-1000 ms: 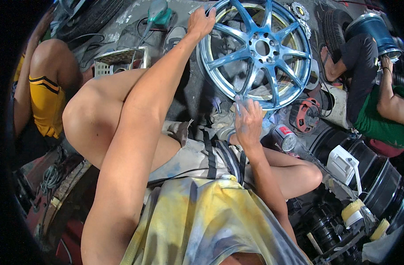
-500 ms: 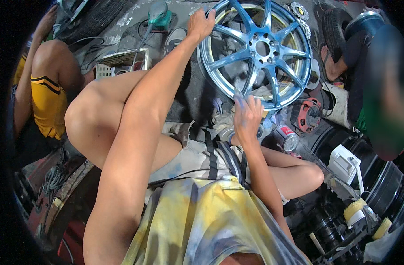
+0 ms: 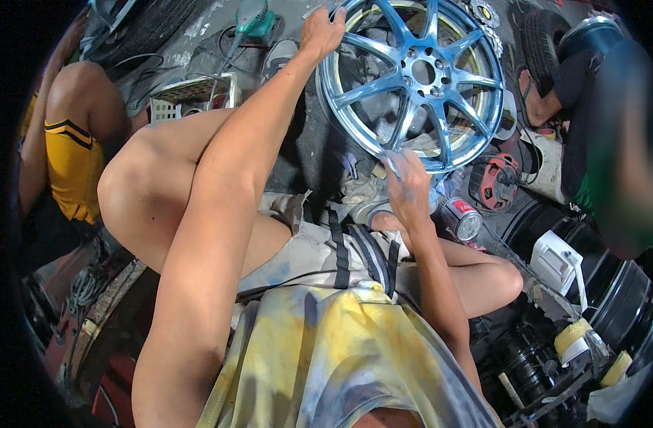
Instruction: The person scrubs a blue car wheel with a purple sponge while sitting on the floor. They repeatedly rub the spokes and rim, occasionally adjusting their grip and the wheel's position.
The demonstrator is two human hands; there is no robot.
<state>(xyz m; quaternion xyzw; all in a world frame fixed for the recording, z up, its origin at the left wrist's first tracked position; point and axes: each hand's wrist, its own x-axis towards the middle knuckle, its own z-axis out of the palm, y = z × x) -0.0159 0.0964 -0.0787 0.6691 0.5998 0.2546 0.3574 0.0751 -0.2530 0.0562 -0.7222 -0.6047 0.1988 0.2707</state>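
A blue wheel (image 3: pixel 442 73) is lying at the far side, a little right of centre. Blue is covering its spokes and rim, while pale, bright streaks are showing throughout; whether these are worn patches or glare is unclear, so how much remains unfinished is hard to judge. The left hand (image 3: pixel 323 32) is gripping the far-left rim, fingers curling around it. The right hand (image 3: pixel 410 182) is resting at the near rim with fingers partly bent; whether it is holding anything I cannot tell. Just right and nearer, a can (image 3: pixel 462 216) is bearing a red label with pale print. Farther left, a green corded tool (image 3: pixel 251 25) is standing beyond a white basket (image 3: pixel 166 110).
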